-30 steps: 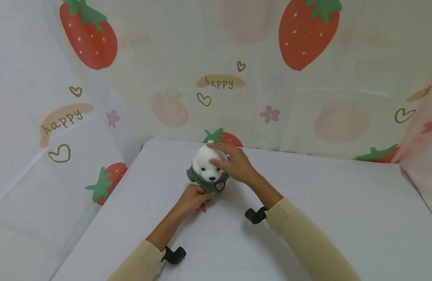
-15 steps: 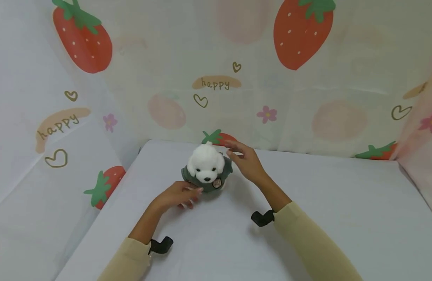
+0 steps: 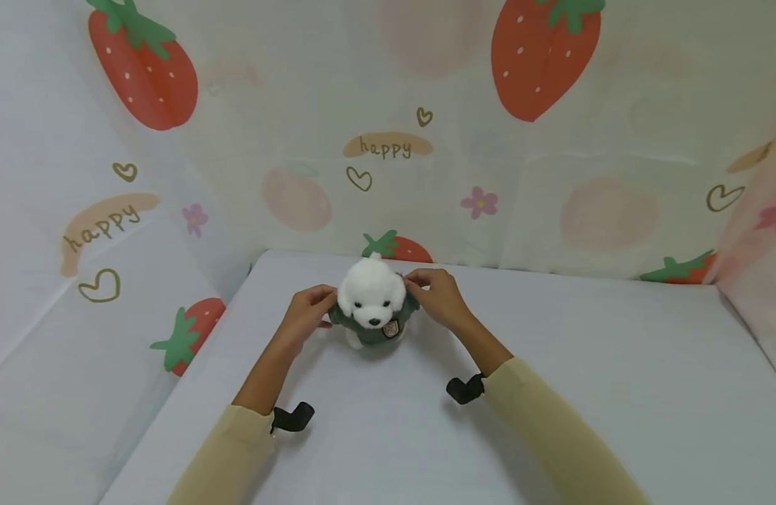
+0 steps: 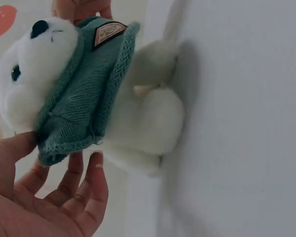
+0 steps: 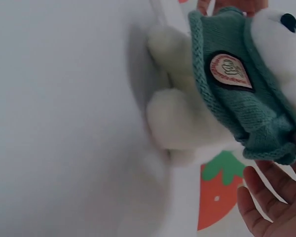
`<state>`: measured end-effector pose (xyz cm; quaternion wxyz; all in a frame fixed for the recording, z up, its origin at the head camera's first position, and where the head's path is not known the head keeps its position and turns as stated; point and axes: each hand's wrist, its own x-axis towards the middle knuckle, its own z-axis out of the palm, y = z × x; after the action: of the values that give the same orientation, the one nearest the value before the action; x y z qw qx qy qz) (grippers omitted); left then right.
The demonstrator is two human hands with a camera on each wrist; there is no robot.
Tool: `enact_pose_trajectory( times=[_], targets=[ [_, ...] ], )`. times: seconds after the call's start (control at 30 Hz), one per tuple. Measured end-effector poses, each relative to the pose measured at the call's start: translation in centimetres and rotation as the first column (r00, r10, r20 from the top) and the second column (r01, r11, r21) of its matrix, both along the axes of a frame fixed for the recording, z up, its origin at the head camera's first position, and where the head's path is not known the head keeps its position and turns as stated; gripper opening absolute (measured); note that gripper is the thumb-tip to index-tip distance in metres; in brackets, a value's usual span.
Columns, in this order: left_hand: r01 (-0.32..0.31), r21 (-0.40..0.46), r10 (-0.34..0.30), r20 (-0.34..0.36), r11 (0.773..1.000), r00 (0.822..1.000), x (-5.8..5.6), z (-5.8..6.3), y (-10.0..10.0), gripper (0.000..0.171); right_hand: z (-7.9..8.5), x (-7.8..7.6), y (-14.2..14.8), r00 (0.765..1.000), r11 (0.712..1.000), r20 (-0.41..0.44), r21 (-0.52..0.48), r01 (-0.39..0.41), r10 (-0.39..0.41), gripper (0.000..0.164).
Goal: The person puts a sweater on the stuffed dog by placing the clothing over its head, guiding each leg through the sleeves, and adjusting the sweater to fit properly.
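Note:
A white plush dog [image 3: 371, 284] stands on the white table in the head view, facing the camera. It wears a green knitted sweater [image 4: 76, 106] with a small patch [image 5: 230, 70] on the chest. My left hand [image 3: 304, 313] pinches the sleeve at one side of the sweater, its thumb on the knit and the other fingers bent behind. On the opposite side, my right hand [image 3: 440, 296] pinches the other sleeve between thumb and fingers. Below the sweater hem the dog's white legs [image 4: 163, 118] show in both wrist views, down at the tabletop.
White cloth covers the table [image 3: 552, 393]. Behind it hangs a curtain [image 3: 451, 154] printed with strawberries, hearts and flowers, and more of it runs along the left and right sides. A black wrist mount [image 3: 293, 417] sticks out from each sleeve cuff.
The right hand has left the dog's head for the sweater's side. The left hand has moved from the lower front up to the other sleeve. The dog's head now shows fully.

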<state>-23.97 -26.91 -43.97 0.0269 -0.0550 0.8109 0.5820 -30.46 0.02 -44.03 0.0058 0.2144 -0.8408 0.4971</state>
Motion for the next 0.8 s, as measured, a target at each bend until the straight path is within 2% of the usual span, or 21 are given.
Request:
enact_pose_trajectory(
  times=[0.1,0.27,0.4,0.5,0.6,0.67,0.73,0.8],
  targets=[
    [-0.041,-0.012,0.041,-0.035,0.999,0.999,-0.3,-0.1,0.3,0.029,-0.4,0.1,-0.4,0.999,1.000,-0.034,-0.021,0.016,-0.017,0.018],
    [-0.120,-0.129,0.110,-0.085,0.984,0.990,-1.3,-1.1,0.5,0.025,-1.2,-0.1,-0.9,0.989,0.994,-0.100,-0.009,0.112,-0.112,0.016],
    [-0.138,-0.237,0.117,-0.098,0.962,0.988,-2.1,-2.4,0.5,0.024,-2.7,-0.6,-1.4,0.979,0.978,-0.069,0.065,0.196,-0.192,0.017],
    [-0.122,-0.235,0.100,-0.104,0.964,0.990,-2.3,-3.0,0.6,0.024,-3.5,-0.8,-1.5,0.979,0.976,-0.026,0.071,0.205,-0.204,0.018],
    [-0.105,-0.149,0.091,-0.097,0.983,0.991,-2.0,-3.1,0.7,0.028,-3.6,-0.7,-1.5,0.992,0.992,0.020,0.021,0.126,-0.127,0.023],
    [-0.078,-0.074,0.074,-0.064,0.994,0.995,-1.6,-3.1,0.7,0.033,-3.4,-0.5,-1.2,0.997,0.999,0.066,-0.028,0.042,-0.040,0.030],
    [-0.039,-0.018,0.039,-0.024,0.999,0.999,-1.2,-3.1,0.7,0.039,-3.2,-0.2,-0.8,0.989,0.995,0.135,-0.083,-0.053,0.064,0.038],
    [-0.004,0.020,0.004,0.008,1.000,1.000,-0.9,-3.2,0.7,0.043,-3.0,0.1,-0.4,0.969,0.983,0.198,-0.140,-0.123,0.149,0.044]
  ],
)
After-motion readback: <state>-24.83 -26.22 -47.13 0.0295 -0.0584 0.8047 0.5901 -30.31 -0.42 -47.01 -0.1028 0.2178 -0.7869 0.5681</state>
